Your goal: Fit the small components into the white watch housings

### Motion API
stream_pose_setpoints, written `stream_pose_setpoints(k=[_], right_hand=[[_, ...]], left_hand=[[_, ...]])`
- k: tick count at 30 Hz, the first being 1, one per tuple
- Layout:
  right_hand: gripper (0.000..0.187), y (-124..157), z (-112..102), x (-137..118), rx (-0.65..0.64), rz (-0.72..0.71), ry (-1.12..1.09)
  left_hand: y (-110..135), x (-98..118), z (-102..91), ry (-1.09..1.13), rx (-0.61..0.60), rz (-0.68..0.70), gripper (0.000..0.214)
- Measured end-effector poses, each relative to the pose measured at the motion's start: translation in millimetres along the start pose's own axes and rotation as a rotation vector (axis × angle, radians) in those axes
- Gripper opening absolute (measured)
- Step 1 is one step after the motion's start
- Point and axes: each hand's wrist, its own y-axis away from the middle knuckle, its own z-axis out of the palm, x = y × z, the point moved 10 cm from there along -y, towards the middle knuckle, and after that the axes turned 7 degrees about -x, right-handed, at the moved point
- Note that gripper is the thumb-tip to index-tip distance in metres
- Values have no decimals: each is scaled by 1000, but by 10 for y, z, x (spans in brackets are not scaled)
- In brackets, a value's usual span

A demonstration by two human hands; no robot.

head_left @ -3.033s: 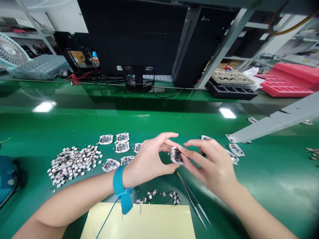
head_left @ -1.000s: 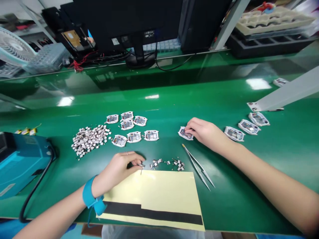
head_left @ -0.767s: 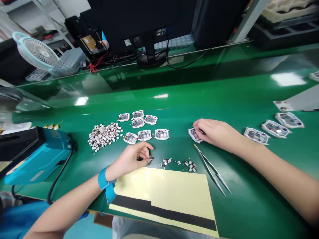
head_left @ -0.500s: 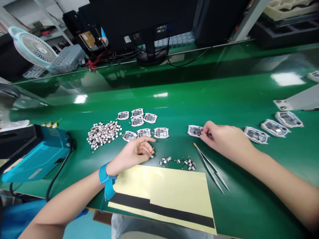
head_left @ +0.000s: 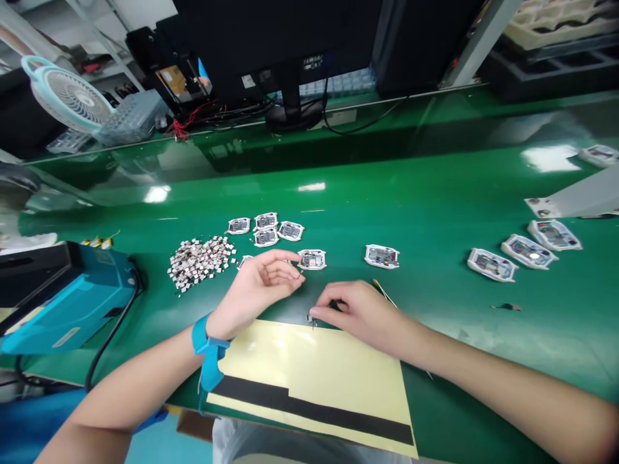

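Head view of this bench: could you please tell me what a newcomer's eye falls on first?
On the green bench, the right hand pinches a small metal piece by the yellow sheet, the left hand beside it. A glittering heap of metal pieces lies to their left, white boards behind.

Electronics assembly workshop: green bench point(head_left: 435, 193), circuit boards point(head_left: 382, 256), monitor point(head_left: 290, 38).

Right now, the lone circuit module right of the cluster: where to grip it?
Probably pinch the circuit module by its white rim, near and far edges, from above. It lies flat and alone on the green mat, so both edges are free.
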Motion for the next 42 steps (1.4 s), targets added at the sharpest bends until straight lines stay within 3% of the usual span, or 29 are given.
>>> stream_pose_setpoints(k=[2, 5, 8, 11, 13, 18, 23, 25, 28, 30, 35, 39, 42], right_hand=[[16, 46, -112, 5, 56, -18, 58], [33, 159, -386, -117, 191, -147, 139], [8, 307, -549, -307, 275, -312, 242], [12, 437, -573, -342, 338, -298, 339], [12, 522, -557, -304, 372, -244, 380], [6, 628, -679, -15, 317, -186, 317], [27, 470, -978, 593, 206, 30, 458], [27, 407, -973, 716, 169, 50, 489], [7, 364, -902, 787, 151, 35, 471], [10, 367, -881, 820, 159, 25, 446], [11, 430, -930, 968, 217, 42, 337], [41, 463, -862, 995, 231, 24, 276], [32, 471, -836, 992, 272, 34, 298]], left_hand=[[-16, 28, -7, -11, -11, 3, 32], [-80, 60, 185, -43, -138, -14, 40], [-157, 89, 472, -55, -296, -15, 44], [-212, 129, 674, -154, -365, 43, 35], [-216, 198, 755, -350, -353, 162, 22], [-93, 373, 987, -905, -319, 552, 14], [-321, 465, 1086, -1108, -293, 646, 17], [-509, 485, 1145, -1191, -268, 657, 15], [-750, 426, 1283, -1253, -302, 682, 14], [-829, 341, 1369, -1283, -353, 711, 13], [-827, 243, 1399, -1288, -394, 767, 13], [-792, 280, 1419, -1327, -372, 805, 17], [-811, 276, 1454, -1392, -354, 796, 19]])
